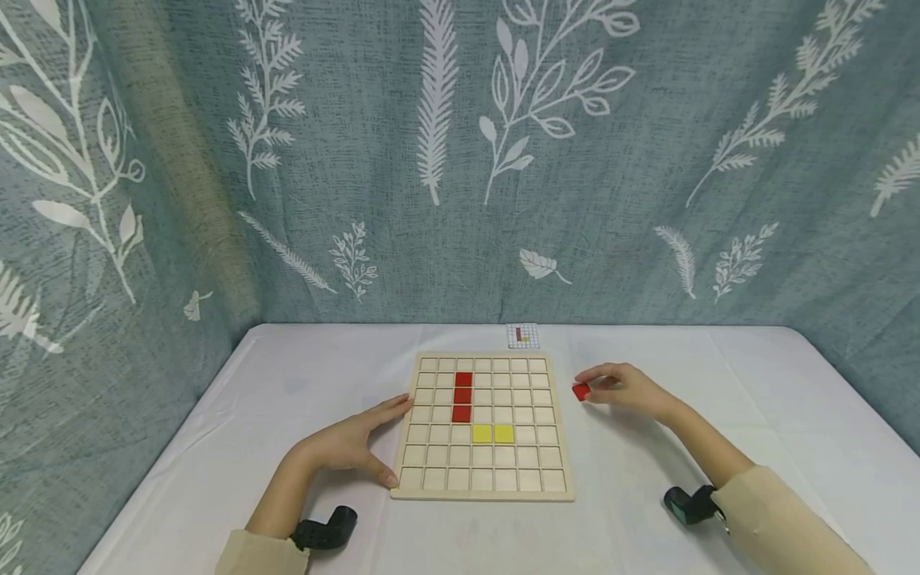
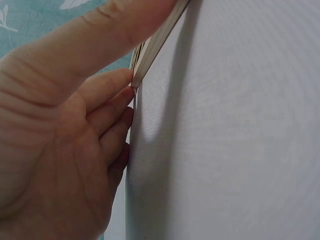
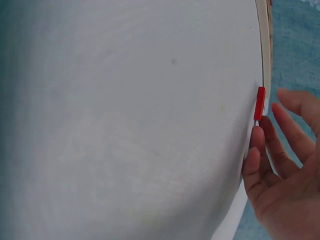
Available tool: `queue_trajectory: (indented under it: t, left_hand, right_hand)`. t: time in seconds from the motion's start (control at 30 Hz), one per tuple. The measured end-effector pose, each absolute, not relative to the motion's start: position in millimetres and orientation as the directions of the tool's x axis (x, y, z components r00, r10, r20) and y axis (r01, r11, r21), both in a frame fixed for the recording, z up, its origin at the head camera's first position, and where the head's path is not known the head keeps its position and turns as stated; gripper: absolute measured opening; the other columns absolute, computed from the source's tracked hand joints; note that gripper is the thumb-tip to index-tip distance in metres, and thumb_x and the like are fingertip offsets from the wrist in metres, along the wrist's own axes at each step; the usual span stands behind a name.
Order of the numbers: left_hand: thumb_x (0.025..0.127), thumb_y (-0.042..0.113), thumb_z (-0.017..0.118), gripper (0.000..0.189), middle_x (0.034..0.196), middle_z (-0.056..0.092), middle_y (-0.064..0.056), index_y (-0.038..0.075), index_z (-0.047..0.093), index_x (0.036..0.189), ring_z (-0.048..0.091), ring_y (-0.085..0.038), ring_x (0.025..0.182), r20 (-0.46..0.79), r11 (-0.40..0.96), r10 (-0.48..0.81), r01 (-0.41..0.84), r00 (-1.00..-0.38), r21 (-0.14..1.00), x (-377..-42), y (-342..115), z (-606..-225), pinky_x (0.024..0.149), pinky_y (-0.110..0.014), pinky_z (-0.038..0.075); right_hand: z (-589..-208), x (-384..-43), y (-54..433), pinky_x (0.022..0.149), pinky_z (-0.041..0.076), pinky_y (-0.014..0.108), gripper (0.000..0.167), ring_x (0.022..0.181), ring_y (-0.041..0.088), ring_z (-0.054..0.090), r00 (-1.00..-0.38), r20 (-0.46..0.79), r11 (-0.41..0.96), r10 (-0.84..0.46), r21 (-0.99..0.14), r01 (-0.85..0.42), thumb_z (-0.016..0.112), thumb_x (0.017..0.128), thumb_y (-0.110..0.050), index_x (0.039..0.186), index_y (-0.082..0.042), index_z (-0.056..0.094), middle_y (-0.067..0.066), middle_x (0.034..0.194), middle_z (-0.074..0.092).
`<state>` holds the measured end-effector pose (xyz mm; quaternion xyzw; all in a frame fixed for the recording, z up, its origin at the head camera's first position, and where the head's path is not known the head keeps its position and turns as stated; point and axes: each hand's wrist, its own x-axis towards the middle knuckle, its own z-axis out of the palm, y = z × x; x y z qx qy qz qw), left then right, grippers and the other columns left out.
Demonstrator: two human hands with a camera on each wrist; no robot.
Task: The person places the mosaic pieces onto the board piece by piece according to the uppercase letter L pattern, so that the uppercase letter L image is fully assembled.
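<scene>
A square wooden grid board (image 1: 483,493) lies on the table, with three red tiles (image 1: 463,397) in a column and two yellow tiles (image 1: 493,434) side by side below and right of them. My left hand (image 1: 352,441) is spread along the board's left edge, thumb near the lower left corner and fingertips touching the side. In the left wrist view, those fingers (image 2: 107,90) meet the board's rim. Right of the board, a loose red tile (image 1: 580,392) sits by the fingertips of my right hand (image 1: 627,389). The right wrist view shows this tile (image 3: 260,103) beside parted, loosely bent fingers.
A small card (image 1: 523,336) printed with a grid and coloured squares lies behind the board. White cloth (image 1: 316,359) covers the table. A blue-green leaf-patterned curtain (image 1: 388,160) hangs at the back and sides. Both wrists carry black devices (image 1: 691,505).
</scene>
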<state>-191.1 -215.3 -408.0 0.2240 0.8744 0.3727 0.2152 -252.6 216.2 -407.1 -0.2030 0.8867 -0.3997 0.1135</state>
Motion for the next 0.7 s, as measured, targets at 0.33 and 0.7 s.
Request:
queue_trajectory:
  t: [0.33, 0.7]
  left_hand:
    - [0.058, 0.028, 0.086, 0.109, 0.153, 0.013, -0.016, 0.005, 0.025, 0.146, 0.007, -0.042, 0.139, -0.212, 0.618, 0.554, 0.227, -0.805, 0.753, -192.1, -216.7, -409.5, 0.107, -0.061, 0.011]
    - [0.059, 0.029, 0.085, 0.109, 0.153, 0.012, -0.018, 0.004, 0.024, 0.146, 0.007, -0.043, 0.138, -0.208, 0.616, 0.566, 0.242, -0.798, 0.749, -189.9, -216.6, -407.2, 0.106, -0.062, 0.012]
  right_hand:
    - [-407.5, -250.1, 212.7, 0.072, 0.047, 0.03, 0.034, 0.084, 0.017, 0.053, -0.889, -0.052, 0.659, -0.455, -0.692, -0.296, 0.073, 0.076, -0.009, 0.108, 0.0, 0.066, 0.01, 0.096, 0.063]
    - [-408.1, -250.1, 207.8, 0.062, 0.042, 0.024, 0.034, 0.071, 0.013, 0.048, -0.906, -0.034, 0.692, -0.423, -0.658, -0.299, 0.074, 0.074, -0.009, 0.105, 0.002, 0.066, 0.005, 0.08, 0.06]
